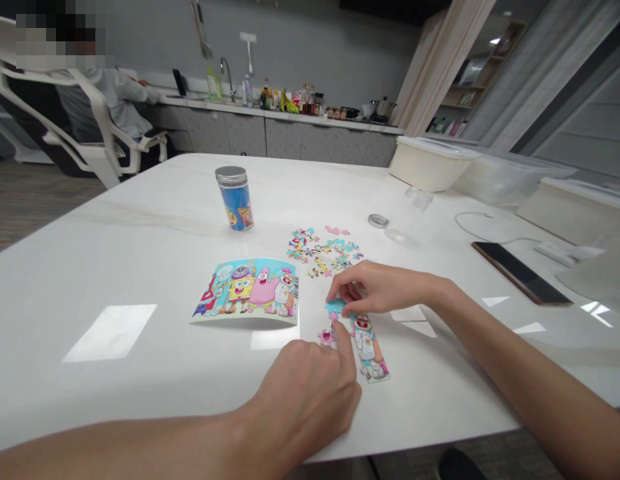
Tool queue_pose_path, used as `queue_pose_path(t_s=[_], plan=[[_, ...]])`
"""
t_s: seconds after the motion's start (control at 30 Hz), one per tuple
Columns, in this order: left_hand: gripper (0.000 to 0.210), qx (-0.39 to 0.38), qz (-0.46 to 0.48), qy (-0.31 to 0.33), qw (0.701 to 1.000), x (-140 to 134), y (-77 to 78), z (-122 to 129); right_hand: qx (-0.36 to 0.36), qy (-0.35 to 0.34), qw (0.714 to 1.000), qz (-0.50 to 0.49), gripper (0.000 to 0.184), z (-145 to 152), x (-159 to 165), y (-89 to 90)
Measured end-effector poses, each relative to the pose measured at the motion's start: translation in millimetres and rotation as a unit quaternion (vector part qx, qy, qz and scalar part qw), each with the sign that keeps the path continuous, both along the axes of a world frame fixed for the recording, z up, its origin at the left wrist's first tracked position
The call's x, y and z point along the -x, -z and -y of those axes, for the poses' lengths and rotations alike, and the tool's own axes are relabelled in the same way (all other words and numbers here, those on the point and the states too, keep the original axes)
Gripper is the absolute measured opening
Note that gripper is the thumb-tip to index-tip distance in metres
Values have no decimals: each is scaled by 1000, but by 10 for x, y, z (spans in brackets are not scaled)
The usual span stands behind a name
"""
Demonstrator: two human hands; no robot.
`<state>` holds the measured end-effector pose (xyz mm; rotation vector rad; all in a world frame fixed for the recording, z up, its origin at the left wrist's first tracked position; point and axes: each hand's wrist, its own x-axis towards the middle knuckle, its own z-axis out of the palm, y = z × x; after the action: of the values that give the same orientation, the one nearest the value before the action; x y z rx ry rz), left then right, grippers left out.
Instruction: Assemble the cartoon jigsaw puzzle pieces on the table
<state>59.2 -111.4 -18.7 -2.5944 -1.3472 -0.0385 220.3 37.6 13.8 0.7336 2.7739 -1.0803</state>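
Observation:
My right hand is closed in a pinch at light-blue jigsaw pieces at the top of a partly joined puzzle strip. The strip shows a cartoon figure in a white coat. My left hand has its index finger stretched onto the small pieces left of the strip, its other fingers folded under and partly hidden. By that fingertip lies a pink puzzle piece with a printed face. A curved picture card with cartoon characters lies to the left. Loose puzzle pieces are scattered beyond my hands.
A lidded jar with a blue label stands at the back left. Behind my right hand are a clear jar and a metal lid. A phone, a cable and storage boxes occupy the right side. A person sits at far left.

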Motion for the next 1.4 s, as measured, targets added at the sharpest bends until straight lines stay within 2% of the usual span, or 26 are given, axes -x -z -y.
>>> queue_pose_path(t_s=[0.27,0.43,0.53,0.67,0.83,0.93,1.4], plan=[[47,-12,14,-10,1000,7,-7,-10,-1,1,1000,-1,23,5,5,-5],[46,13,20,-25,999,15,-69,-28,1,2,1000,2,23,11,10,-18],[46,41,25,-32,998,51,-169,-58,1,2,1000,2,23,8,10,-13],[26,98,28,-80,992,129,-309,-104,5,-1,1000,1,23,4,10,-9],[29,203,60,-101,972,260,-387,-181,6,-3,1000,1,25,6,16,-25],[28,245,78,-108,960,338,-388,-239,11,0,1000,1,31,9,15,-36],[28,268,158,-83,947,422,-248,-354,12,5,1000,8,29,27,14,-58]])
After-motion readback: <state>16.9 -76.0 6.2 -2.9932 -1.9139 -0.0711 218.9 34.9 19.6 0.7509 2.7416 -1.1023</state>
